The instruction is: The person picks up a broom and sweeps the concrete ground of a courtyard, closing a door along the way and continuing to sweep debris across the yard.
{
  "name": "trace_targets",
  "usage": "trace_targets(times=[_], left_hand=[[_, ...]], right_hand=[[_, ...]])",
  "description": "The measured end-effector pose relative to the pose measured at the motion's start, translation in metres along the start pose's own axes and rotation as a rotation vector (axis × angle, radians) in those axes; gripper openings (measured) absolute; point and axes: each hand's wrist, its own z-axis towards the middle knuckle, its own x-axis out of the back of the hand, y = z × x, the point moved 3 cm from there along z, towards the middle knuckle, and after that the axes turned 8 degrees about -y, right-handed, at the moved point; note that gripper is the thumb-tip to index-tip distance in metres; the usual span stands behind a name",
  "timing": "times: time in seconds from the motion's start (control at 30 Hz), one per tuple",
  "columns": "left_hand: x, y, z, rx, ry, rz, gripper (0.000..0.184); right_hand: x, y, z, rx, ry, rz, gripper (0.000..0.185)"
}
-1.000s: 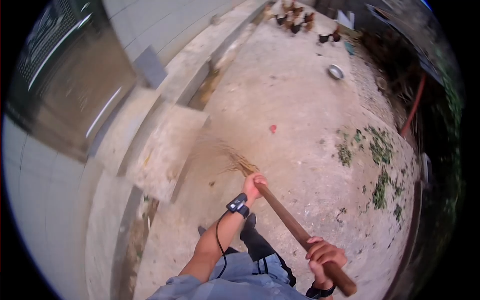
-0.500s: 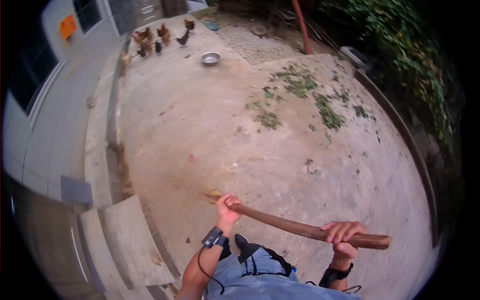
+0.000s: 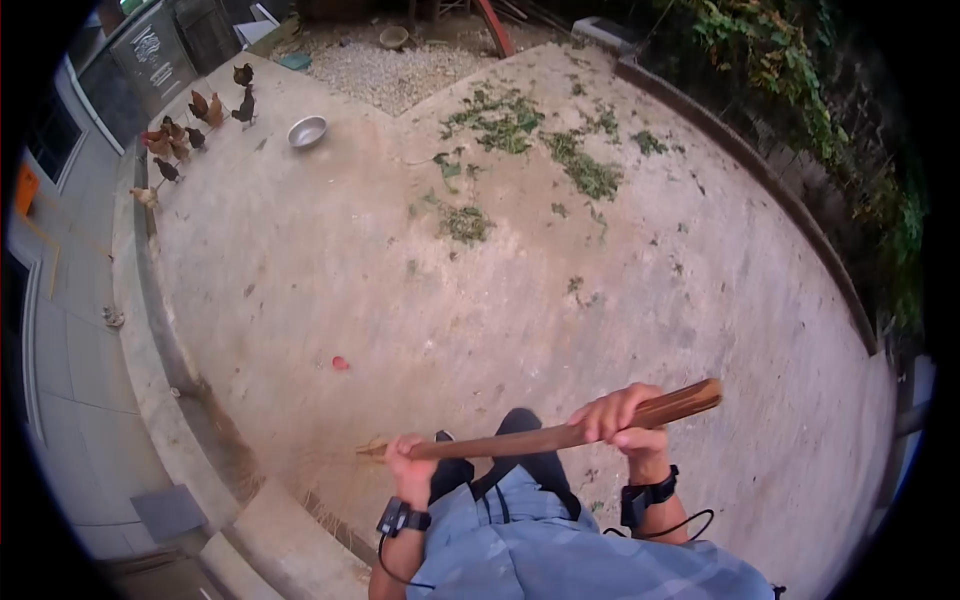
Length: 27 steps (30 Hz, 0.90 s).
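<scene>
Both hands grip a brown wooden broom handle [image 3: 510, 442], held across the front of my body. My left hand [image 3: 408, 462] is wrapped around its lower, left part. Just beyond that hand a tan end sticks out, and a faint brown smear on the ground there looks like bristles, too blurred to make out clearly. My right hand [image 3: 622, 418] is closed over the handle nearer its thick, cut right end, which points up and right. A small red piece [image 3: 340, 363] lies on the concrete ahead of my left hand.
Scattered green leaves [image 3: 585, 170] lie on the concrete yard [image 3: 400, 320]. A metal bowl [image 3: 307, 132] and several chickens [image 3: 205, 108] are at the far left. Steps [image 3: 285, 530] and a wall [image 3: 80, 430] border the left; a low curb [image 3: 750, 165] runs along the right.
The view has swung right, so the bowl and chickens appear farther left. The handle's right end has risen and its left end has dropped. Both hands keep their hold.
</scene>
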Motion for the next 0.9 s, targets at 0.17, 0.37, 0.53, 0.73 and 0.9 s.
trace_targets(times=[0.17,0.37,0.53,0.73,0.9], left_hand=[[-0.041,-0.072,0.078,0.164,0.047,0.051,0.024],[-0.081,-0.19,0.185,0.317,0.116,0.163,0.021],[-0.12,-0.313,0.27,0.385,0.175,0.16,0.022],[-0.129,-0.408,0.374,0.285,0.318,0.122,0.023],[-0.136,-0.501,0.42,0.348,0.403,0.14,0.02]], right_hand=[[0.055,-0.054,0.015,0.272,0.312,-0.146,0.022],[0.147,-0.118,0.055,0.523,0.439,-0.339,0.021],[0.255,-0.179,0.093,0.453,0.542,-0.416,0.025],[0.353,-0.206,0.176,0.37,0.601,-0.426,0.014],[0.444,-0.255,0.194,0.281,0.566,-0.314,0.033]])
